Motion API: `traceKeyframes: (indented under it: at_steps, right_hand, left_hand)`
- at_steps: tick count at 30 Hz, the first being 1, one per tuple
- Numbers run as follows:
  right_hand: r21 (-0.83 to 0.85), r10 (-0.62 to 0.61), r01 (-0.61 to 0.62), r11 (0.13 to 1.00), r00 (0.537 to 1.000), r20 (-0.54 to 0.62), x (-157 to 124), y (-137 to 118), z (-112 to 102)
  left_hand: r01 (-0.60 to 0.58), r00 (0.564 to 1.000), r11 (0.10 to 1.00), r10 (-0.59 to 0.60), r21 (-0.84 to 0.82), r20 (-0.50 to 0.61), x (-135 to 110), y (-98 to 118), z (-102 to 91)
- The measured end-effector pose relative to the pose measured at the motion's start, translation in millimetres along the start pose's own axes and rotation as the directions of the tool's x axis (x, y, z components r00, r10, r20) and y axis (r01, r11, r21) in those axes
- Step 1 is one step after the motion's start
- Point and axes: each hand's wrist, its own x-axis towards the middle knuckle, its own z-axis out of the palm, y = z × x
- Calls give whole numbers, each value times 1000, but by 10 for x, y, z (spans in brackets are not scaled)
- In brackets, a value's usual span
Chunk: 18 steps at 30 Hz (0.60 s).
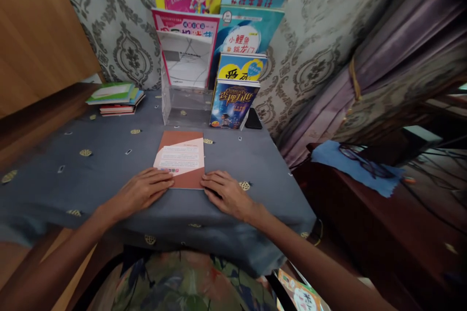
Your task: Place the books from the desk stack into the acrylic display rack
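A thin brown book (188, 179) with a pale diagonal panel of printed text lies flat on the cloth-covered table in front of me. My left hand (148, 187) rests over its lower left edge, fingers stretched out across the cover. At the lower right corner, the fingertips of my right hand (224, 192) touch the book's edge, with the fingers extended and the thumb partly tucked below. Neither hand lifts the book. Behind it stands a clear display rack (182, 112) holding several upright books, including a dark blue one (233, 104) at the front right.
A small stack of books (116, 98) sits at the back left. Beside the rack lies a black phone (253, 119). To the right, glasses (367, 160) rest on a blue cloth (332, 158). More books (301, 294) are below the table's right front edge.
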Motion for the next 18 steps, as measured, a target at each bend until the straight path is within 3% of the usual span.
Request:
traceKeyframes:
  at_steps: [7, 13, 18]
  right_hand:
    - [36, -15, 15, 999, 1000, -4, 11, 10, -10]
    - [52, 6, -6, 999, 1000, -8, 12, 11, 0]
    - [41, 20, -20, 999, 1000, -14, 13, -1, -12]
  left_hand:
    - [215, 977, 974, -215, -76, 11, -85, -61, 7]
    - [502, 865, 862, -501, -72, 22, -69, -188, 38]
    - [552, 833, 828, -552, -99, 36, -37, -251, 81]
